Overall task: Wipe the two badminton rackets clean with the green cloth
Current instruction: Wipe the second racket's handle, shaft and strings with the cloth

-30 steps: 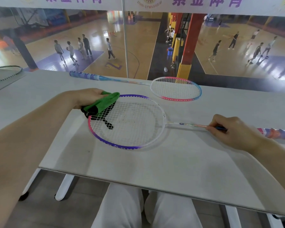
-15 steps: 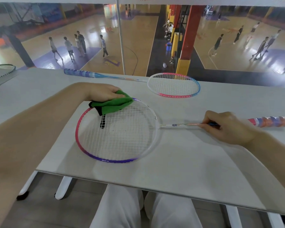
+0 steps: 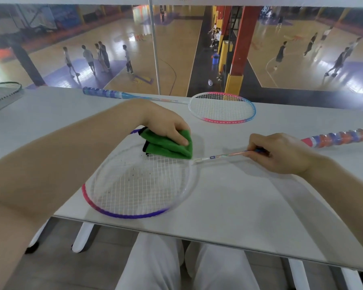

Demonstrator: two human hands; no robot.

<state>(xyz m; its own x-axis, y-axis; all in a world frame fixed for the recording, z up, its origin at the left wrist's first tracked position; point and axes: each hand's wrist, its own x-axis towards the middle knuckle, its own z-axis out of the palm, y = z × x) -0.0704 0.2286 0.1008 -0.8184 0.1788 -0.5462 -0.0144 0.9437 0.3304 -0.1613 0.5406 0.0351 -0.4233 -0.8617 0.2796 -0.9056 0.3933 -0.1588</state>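
Rackets first: the near racket [image 3: 138, 181], with its white, pink and purple rim, lies flat on the pale desk [image 3: 239, 206] in the centre of the frame, head toward the lower left and shaft running to the right. Its striped orange and blue handle [image 3: 340, 138] reaches the right edge of the frame. Small dark specks dot the strings.

A folded green cloth [image 3: 168, 146] sits on the upper part of that racket's head, close to where the frame meets the shaft. The left hand [image 3: 168, 126] holds the cloth from above, fingers curled over it and pressing it onto the strings. The right hand [image 3: 281, 153] pinches the thin shaft between fingertips, just short of the handle, its grip closed round the shaft.

The far racket [image 3: 222, 107], pink and blue with a blue handle pointing left, lies untouched at the desk's far edge in the upper middle, well apart from both hands. Part of a dark-rimmed racket head [image 3: 4, 91] shows at the left edge. Beyond the desk, a glass panel [image 3: 113, 49] looks down onto wooden sports courts with several people on them. White trousers [image 3: 176, 266] show below the desk edge.
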